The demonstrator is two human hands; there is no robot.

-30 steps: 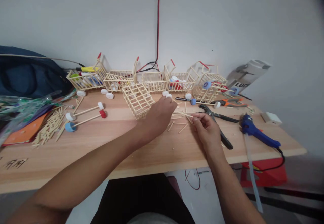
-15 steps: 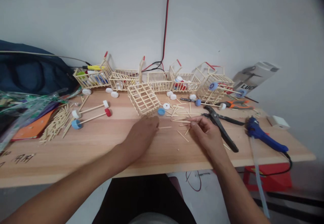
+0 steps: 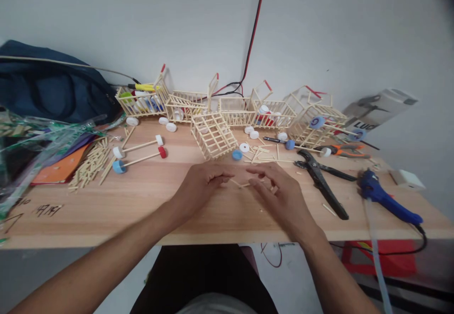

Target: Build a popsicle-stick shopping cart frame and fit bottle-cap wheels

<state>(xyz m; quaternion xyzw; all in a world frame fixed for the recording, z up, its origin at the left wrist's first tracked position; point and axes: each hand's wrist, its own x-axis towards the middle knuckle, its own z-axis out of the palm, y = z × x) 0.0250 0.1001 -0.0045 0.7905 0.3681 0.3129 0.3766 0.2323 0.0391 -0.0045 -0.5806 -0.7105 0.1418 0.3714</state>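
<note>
Near the middle of the wooden table, my left hand pinches the end of a short wooden stick that points right. Facing it, my right hand has its thumb and forefinger closed on another short stick. The tips of the two sticks lie close together or touch. Just behind my hands stands a tilted stick basket, with a blue cap and a white disc beside it. Loose sticks lie behind my right hand.
Stick carts line the wall. Two axles with caps and a stick pile lie left. On the right are a black cutter, orange pliers, a blue glue gun and a white box. A blue bag sits back left.
My left hand has lifted from beside the basket and come toward my right hand, a stick now in its fingers. The camera view has shifted, moving the table's contents rightward.
</note>
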